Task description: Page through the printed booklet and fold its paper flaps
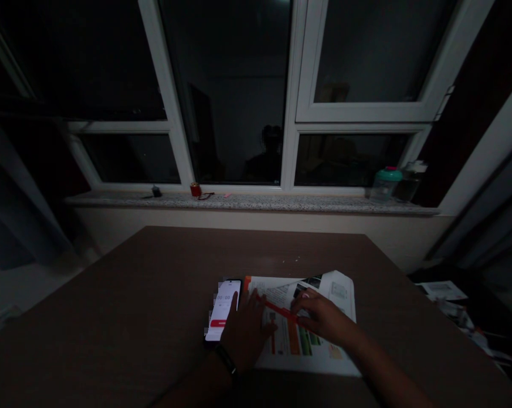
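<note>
A printed paper sheet [307,362] with colour pictures lies on the table, its upper right part lifted and folded over. My left hand [247,328] rests on the sheet's left side with its fingers spread. At the sheet's middle, my right hand [319,317] has its fingers closed around the right end of a long thin red object [277,309]. That object slants across the sheet, and its far end reaches the fingertips of my left hand. In the dim light its exact kind is unclear. Beside my left hand lies a phone [225,303] with a lit screen.
The brown table [154,294] stands before a windowsill [256,202]. A small red item [195,189], a dark little bottle [156,191] and a teal-lidded bottle [385,184] stand on the sill. Tiny white scraps [297,259] lie beyond the sheet. Papers [445,290] are piled at right.
</note>
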`<state>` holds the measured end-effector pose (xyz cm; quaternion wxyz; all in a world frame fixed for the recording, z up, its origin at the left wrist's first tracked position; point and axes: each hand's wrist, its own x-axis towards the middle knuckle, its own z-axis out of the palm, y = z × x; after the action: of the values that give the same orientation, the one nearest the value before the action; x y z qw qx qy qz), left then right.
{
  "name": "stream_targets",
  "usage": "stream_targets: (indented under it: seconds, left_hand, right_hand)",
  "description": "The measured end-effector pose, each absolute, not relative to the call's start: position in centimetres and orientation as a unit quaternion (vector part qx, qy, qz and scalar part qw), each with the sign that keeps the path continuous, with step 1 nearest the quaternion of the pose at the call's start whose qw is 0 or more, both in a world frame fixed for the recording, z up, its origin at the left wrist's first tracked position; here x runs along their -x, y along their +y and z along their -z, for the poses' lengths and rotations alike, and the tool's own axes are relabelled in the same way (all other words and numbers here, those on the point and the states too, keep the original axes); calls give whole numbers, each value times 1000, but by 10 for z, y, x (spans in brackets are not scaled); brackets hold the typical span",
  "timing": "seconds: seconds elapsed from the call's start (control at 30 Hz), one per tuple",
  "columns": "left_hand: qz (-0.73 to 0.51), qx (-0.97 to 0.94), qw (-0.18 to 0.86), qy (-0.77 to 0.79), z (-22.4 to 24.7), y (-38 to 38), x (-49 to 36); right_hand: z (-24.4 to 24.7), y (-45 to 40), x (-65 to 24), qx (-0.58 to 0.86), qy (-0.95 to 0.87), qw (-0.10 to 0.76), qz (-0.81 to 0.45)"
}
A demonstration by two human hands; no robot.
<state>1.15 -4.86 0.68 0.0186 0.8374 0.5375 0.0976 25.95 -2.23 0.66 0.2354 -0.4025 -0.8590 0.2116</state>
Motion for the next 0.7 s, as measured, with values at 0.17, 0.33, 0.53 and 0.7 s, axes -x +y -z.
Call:
stream_targets:
  seconds: [0.17,0.33,0.53,0.7]
  left_hand:
    - [-100,-837,2,538,0,-49,-12]
    - [-115,-851,10,512,6,-46,-14]
    - [-121,-868,39,481,2,-47,-19]
    - [-120,-864,61,486,5,-47,-19]
  right_hand:
    - [-7,-23,-258,400,-859,237,-213]
    - [-3,-21,-258,395,-859,240,-218]
    - [-4,-22,-259,392,-864,233,-212]
    - [-7,-23,-259,381,-866,232,-225]
